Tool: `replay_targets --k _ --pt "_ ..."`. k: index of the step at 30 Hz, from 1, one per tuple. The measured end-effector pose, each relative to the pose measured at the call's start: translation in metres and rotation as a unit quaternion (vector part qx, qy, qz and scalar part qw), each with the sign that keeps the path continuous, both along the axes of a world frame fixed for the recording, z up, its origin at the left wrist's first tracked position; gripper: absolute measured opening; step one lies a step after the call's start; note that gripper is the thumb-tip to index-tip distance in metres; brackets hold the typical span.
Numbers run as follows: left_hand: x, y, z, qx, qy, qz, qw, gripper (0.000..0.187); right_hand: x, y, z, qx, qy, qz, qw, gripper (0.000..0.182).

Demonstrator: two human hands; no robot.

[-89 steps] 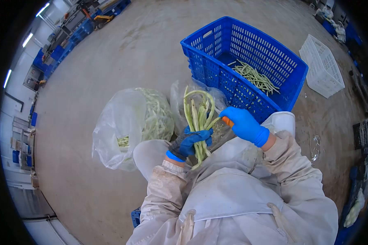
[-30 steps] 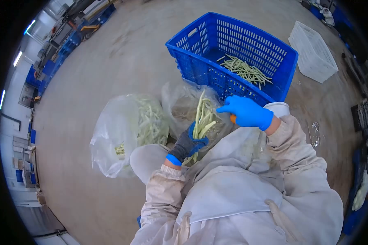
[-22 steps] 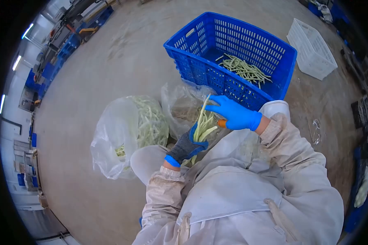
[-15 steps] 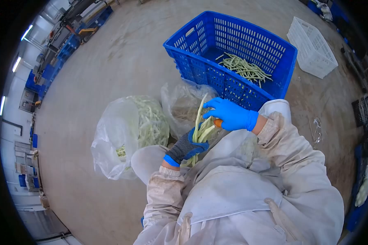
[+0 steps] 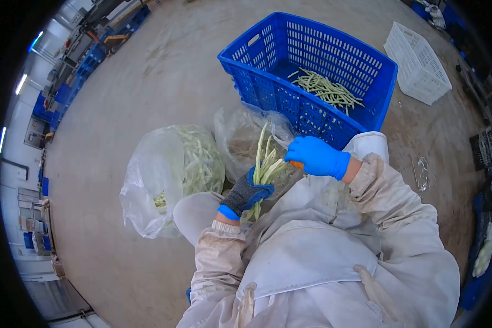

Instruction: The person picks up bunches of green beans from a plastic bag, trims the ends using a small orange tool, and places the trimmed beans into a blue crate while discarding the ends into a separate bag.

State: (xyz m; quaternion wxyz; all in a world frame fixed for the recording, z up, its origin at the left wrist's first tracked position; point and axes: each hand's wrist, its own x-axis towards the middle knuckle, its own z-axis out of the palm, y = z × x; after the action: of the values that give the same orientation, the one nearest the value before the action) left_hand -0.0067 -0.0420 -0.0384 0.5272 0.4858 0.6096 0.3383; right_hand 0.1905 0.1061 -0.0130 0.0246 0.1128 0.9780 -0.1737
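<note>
My left hand, in a grey glove with blue coating, is wrapped round a bunch of long green beans, their ends fanning out above and below the fist. To its right, my right hand in a blue glove is closed on a small tool with an orange handle; its working end cannot be made out. A gap separates the right fingers from the bean tips. Beyond both hands lies an open clear plastic bag. A fuller clear bag of beans stands left of my left hand.
A large blue crate with a heap of green beans in it stands just ahead. Behind it to the right is a white crate. Clear plastic scrap lies on the floor at right. Equipment lines the far left wall.
My right hand has moved slightly right and down, away from the beans, its fingers now more curled. My left hand has shifted a little left, still holding the bunch.
</note>
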Motion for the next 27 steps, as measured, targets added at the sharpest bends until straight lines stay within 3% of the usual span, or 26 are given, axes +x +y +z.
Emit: replay_targets --k 3,5,6,7,8,9,11,15,16,17,18,19,20,21,22,26,27 --pt "0.0 0.0 -0.01 0.05 0.013 0.007 0.999 0.041 -0.001 -0.008 -0.016 0.077 0.001 -0.033 0.996 0.034" --pt "0.003 0.004 -0.012 0.001 -0.007 0.006 1.0 0.042 0.001 -0.004 -0.05 -0.108 0.185 -0.189 0.958 0.028" --pt "0.002 0.004 -0.013 0.002 -0.007 0.007 1.0 0.042 0.002 0.003 -0.059 -0.107 0.185 -0.189 0.958 0.028" --pt "0.001 0.003 -0.015 -0.003 -0.072 0.011 0.997 0.043 0.005 0.017 -0.067 -0.29 0.307 -0.337 0.841 0.021" --pt "0.0 0.001 -0.015 -0.009 -0.136 0.015 0.991 0.043 0.01 0.028 -0.072 -0.449 0.404 -0.457 0.653 0.015" --pt "0.0 -0.001 -0.009 -0.01 -0.133 0.014 0.991 0.043 0.017 0.035 -0.071 -0.45 0.406 -0.457 0.651 0.015" --pt "-0.001 -0.004 0.006 -0.007 -0.23 0.031 0.973 0.047 0.03 0.046 -0.067 -0.641 0.459 -0.397 0.47 0.017" --pt "-0.007 -0.006 0.01 -0.08 -0.279 0.092 0.953 0.056 0.034 0.044 -0.037 -0.609 0.524 -0.389 0.451 0.019" --pt "-0.008 -0.007 0.01 -0.08 -0.276 0.094 0.953 0.056 0.036 0.041 -0.039 -0.454 0.463 -0.349 0.677 0.024" --pt "-0.009 -0.007 0.01 -0.071 -0.308 0.075 0.946 0.055 0.037 0.039 -0.038 -0.26 0.367 -0.282 0.848 0.03" --pt "-0.009 -0.007 0.011 -0.064 -0.34 0.055 0.937 0.054 0.038 0.038 -0.037 -0.044 0.241 -0.195 0.95 0.036" --pt "-0.007 -0.007 0.012 -0.066 -0.339 0.053 0.937 0.054 0.032 0.038 -0.039 -0.178 0.275 -0.193 0.925 0.039" --pt "-0.005 -0.006 0.013 -0.059 -0.381 0.056 0.921 0.055 0.02 0.03 -0.026 -0.178 0.275 -0.195 0.924 0.039" --pt "-0.002 -0.007 0.013 -0.053 -0.423 0.061 0.903 0.055 0.006 0.019 -0.006 -0.37 0.264 -0.28 0.846 0.036" --pt "0.0 -0.008 0.011 -0.055 -0.423 0.061 0.902 0.055 -0.002 0.012 0.004 -0.543 0.24 -0.349 0.725 0.033" --pt "-0.006 -0.007 0.002 -0.055 -0.484 0.055 0.871 0.061 -0.013 0.023 -0.009 -0.581 0.244 -0.276 0.726 0.029" --pt "-0.008 -0.008 -0.001 -0.051 -0.488 0.066 0.869 0.066 -0.008 0.031 -0.005 -0.521 0.328 -0.338 0.712 0.027"
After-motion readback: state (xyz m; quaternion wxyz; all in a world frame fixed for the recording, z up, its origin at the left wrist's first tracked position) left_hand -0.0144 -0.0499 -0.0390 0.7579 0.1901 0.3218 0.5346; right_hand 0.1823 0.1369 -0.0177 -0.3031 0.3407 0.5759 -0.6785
